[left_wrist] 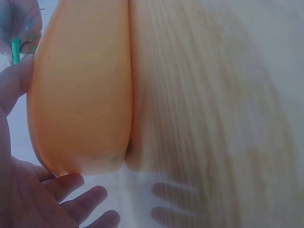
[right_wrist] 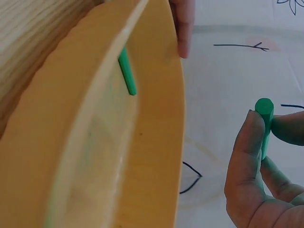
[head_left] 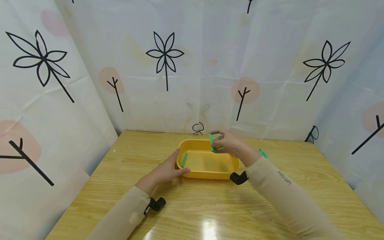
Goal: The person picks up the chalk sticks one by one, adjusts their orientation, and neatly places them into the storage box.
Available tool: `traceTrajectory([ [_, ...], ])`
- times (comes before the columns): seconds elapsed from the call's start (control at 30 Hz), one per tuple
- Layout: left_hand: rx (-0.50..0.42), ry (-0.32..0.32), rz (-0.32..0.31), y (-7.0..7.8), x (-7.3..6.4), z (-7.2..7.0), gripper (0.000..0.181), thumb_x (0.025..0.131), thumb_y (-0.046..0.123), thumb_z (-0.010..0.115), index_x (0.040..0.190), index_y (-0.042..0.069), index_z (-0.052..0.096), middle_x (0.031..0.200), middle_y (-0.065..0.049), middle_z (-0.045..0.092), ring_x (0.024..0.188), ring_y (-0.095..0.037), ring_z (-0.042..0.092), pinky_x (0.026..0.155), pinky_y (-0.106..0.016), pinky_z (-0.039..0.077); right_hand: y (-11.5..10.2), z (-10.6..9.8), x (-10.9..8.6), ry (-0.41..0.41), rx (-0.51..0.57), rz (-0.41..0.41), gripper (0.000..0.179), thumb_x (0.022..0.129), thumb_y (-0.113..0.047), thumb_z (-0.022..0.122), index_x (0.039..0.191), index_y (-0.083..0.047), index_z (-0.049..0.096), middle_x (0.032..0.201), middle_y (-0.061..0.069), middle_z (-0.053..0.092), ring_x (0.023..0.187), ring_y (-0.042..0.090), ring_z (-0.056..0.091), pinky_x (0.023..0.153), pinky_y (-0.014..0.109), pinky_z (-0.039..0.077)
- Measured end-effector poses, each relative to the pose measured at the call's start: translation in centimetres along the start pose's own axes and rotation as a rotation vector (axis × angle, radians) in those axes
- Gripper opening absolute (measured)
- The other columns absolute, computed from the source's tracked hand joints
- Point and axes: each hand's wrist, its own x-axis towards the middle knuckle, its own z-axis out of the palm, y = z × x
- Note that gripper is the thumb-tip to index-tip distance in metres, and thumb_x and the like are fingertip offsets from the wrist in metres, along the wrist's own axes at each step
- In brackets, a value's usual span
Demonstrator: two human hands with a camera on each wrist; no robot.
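Right fingers [right_wrist: 248,142] around one stick [right_wrist: 264,107] (second stick [right_wrist: 127,73] in tub [right_wrist: 159,137])

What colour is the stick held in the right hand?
The stick is green; it shows best in the right wrist view.

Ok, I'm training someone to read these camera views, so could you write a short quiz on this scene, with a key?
1. Multiple choice: what does the right hand pinch?
a) a wooden spoon
b) a green stick
c) a folded cloth

2. True or false: in the head view, the left hand is at the right end of the yellow tray.

3. Short answer: in the head view, what lies inside the tray, and toward which end?

Key:
1. b
2. False; it holds the left end.
3. A second stick, toward the left end.
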Motion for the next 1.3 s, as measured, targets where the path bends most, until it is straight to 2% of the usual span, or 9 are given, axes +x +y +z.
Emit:
traceTrajectory([
  [0.13,-0.012,-0.003,-0.001,0.0,0.0,0.0,0.108,0.090,0.054,0.071,0.162,0.011,0.003,0.166,-0.015,0.014,0.148,-0.034,0.025,0.117,-0.053,0.026,0.4,1.2,0.5,0.012,0.009,0.027,0.063,0.094,0.007,0.062,0.150,-0.004,0.035,0.101,0.015,0.057,0.076,0.022,0.063,0.081,0.039,0.058],
  [0.4,-0.026,-0.012,-0.009,0.1,0.0,-0.1,0.107,0.091,0.053,0.070,0.162,0.012,0.002,0.166,-0.014,0.014,0.148,-0.034,0.026,0.116,-0.054,0.027,2.3,3.0,2.5,0.010,0.021,0.078,0.063,0.095,0.008,0.061,0.151,-0.003,0.035,0.097,0.014,0.058,0.073,0.019,0.063,0.094,0.049,0.053],
  [0.7,-0.020,-0.018,-0.014,0.2,0.0,-0.1,0.107,0.091,0.053,0.070,0.162,0.012,0.002,0.166,-0.015,0.014,0.148,-0.036,0.026,0.116,-0.055,0.027,4.7,4.4,4.1,0.045,-0.006,0.131,0.061,0.093,0.008,0.062,0.149,-0.002,0.040,0.097,0.014,0.060,0.074,0.021,0.062,0.079,0.039,0.059],
  [0.97,-0.020,-0.015,-0.007,0.2,-0.1,-0.1,0.106,0.091,0.053,0.070,0.162,0.013,0.001,0.166,-0.015,0.014,0.148,-0.036,0.026,0.116,-0.056,0.028,5.5,5.2,5.1,0.054,-0.079,0.143,0.060,0.091,0.007,0.065,0.147,-0.001,0.045,0.099,0.018,0.064,0.078,0.023,0.066,0.077,0.040,0.059],
  [1.17,-0.028,-0.009,0.006,0.2,0.0,-0.1,0.106,0.092,0.052,0.069,0.162,0.011,0.001,0.166,-0.016,0.014,0.148,-0.037,0.025,0.116,-0.056,0.027,6.4,5.7,5.9,0.073,-0.108,0.165,0.058,0.089,0.009,0.067,0.143,0.000,0.048,0.092,0.017,0.065,0.071,0.021,0.066,0.070,0.034,0.060],
  [1.3,-0.023,-0.008,0.001,0.1,0.0,0.0,0.106,0.092,0.052,0.070,0.162,0.011,0.002,0.165,-0.016,0.014,0.148,-0.036,0.024,0.116,-0.056,0.026,6.8,6.1,6.1,0.083,-0.107,0.165,0.057,0.088,0.011,0.067,0.141,0.002,0.048,0.092,0.017,0.065,0.069,0.021,0.067,0.070,0.035,0.060],
])
